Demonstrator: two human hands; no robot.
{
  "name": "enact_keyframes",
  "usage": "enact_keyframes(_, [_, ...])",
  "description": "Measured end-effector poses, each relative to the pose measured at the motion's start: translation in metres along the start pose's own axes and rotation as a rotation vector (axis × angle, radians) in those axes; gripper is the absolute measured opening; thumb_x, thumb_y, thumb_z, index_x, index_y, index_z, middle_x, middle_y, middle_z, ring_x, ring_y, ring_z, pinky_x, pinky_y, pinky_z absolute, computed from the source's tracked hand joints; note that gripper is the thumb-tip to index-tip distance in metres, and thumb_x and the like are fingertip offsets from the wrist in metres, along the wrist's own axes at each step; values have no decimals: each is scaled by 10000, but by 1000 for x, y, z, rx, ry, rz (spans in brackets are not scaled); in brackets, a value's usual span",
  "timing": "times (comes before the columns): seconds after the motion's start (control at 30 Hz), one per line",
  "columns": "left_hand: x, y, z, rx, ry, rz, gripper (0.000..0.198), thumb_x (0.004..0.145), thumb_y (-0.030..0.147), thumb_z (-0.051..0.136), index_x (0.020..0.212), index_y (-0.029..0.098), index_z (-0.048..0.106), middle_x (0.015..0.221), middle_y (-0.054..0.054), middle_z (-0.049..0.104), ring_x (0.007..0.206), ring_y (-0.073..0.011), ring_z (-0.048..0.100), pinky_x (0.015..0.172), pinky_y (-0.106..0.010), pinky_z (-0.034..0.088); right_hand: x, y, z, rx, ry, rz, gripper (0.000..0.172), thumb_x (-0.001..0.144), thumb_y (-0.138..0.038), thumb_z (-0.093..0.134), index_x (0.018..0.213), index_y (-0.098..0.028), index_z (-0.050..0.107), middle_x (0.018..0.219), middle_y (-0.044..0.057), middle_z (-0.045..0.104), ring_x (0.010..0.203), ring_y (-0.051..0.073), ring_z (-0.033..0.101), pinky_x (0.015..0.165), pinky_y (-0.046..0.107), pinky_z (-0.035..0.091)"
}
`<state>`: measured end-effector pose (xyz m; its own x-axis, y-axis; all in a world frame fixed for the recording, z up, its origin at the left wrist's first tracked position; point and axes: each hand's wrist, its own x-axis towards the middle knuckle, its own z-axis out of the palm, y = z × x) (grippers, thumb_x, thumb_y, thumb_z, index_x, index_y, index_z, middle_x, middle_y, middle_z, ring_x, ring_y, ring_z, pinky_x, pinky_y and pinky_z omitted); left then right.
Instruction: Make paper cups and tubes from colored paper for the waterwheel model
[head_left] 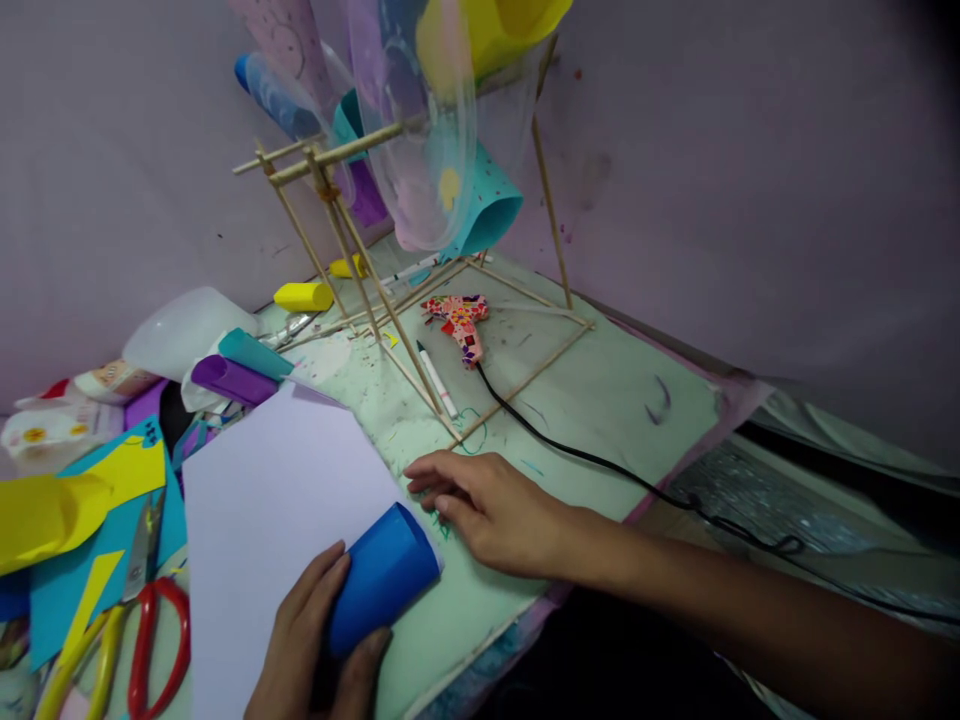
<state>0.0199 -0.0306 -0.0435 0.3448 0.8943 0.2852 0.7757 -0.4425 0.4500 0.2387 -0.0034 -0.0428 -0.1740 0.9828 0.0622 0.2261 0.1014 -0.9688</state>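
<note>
The left hand [304, 635], at the bottom centre of the frame, grips a blue paper tube [384, 578] near its lower end, fingers bent over the left side and thumb along the lower right. The tube slants toward the upper right, its oval opening at that end, and overlaps the right edge of a white sheet [255, 530].

Just beyond that opening, right of centre, is the right hand [487, 512], its fingers reaching left in a loose curl with the thumb tucked below them (whether it touches the table [645, 390] I cannot tell). Its forearm runs in from the lower right corner, angled up and leftward, the wrist almost straight.

Above the right hand, a white marker [439, 382] and a flower-patterned glue gun [461, 322] lie within the base of a stick frame [339, 154]; the gun's black cord [577, 452] trails to the right edge. Scissors [139, 575] with one red and one yellow handle lie at the lower left.
</note>
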Motion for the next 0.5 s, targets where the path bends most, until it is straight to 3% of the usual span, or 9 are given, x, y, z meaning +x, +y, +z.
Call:
enact_keyframes(0.33, [-1, -1, -1, 2, -10, 20, 434, 819, 243, 524, 1240, 276, 426, 1251, -51, 502, 1151, -231, 484, 945, -362, 443, 9, -6, -2, -44, -2, -8, 335, 788, -37, 466, 1081, -147, 584, 1008, 76, 684, 927, 163, 636, 802, 297, 503])
enact_keyframes(0.43, [-2, -4, -1, 6, -16, 45, 455, 814, 251, 537, 1251, 270, 416, 1256, -55, 500, 1154, -223, 483, 954, -351, 435, 12, -15, -5, -88, -8, -93, 303, 791, -84, 503, 1072, -158, 587, 1039, 67, 672, 958, 161, 620, 848, 300, 479])
enact_keyframes(0.5, [-3, -6, -1, 7, -16, 54, 464, 817, 243, 533, 1263, 270, 405, 1267, -61, 490, 1161, -222, 479, 963, -358, 430, 14, -22, -4, -158, -66, -228, 335, 764, -143, 579, 1099, -143, 573, 1102, 86, 644, 1022, 180, 585, 906, 316, 443])
